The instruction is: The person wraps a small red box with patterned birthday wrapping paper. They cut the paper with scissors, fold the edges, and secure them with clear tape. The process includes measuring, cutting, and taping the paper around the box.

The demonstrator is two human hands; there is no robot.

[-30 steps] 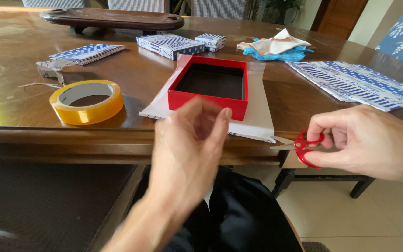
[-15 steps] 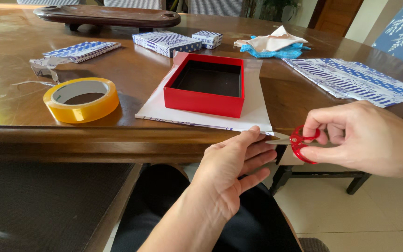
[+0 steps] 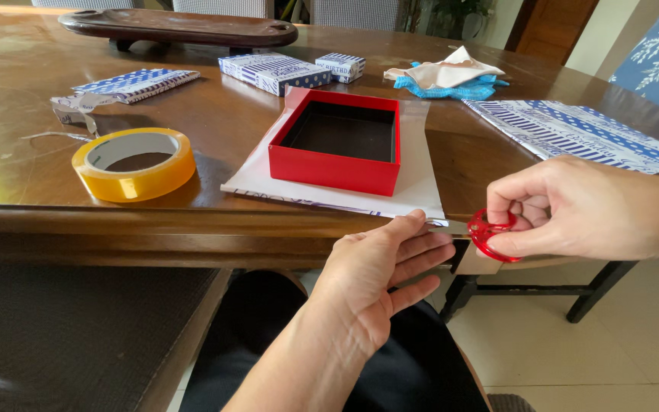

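At the bottom centre of the frame, the left hand reaches up with fingers loosely spread, its fingertips pinching the near right corner of the white sheet of paper where it overhangs the table edge. Just to its right, the right hand has thumb and fingers curled through the red handles of a small pair of scissors; the short blades point left at that same corner, and whether they are parted or closed I cannot tell from here.

That paper looks thin, light and floppy, so it will likely sag and tear crooked unless held taut right beside the cut, which is where the fingertips have it. The scissors look tiny and light, a two-finger tool.

Moving up to mid-frame: one open red box sits on the sheet, weighing it down; it looks like stiff card, easy to lift by its walls. Left of it, one yellowish roll of tape.

Farther back, count with me: two small wrapped packages in blue and white, one flat folded piece of patterned paper at upper left, one crumpled scrap beside it, one large patterned sheet at right, one bundle of cloth, and one dark wooden tray along the top edge.
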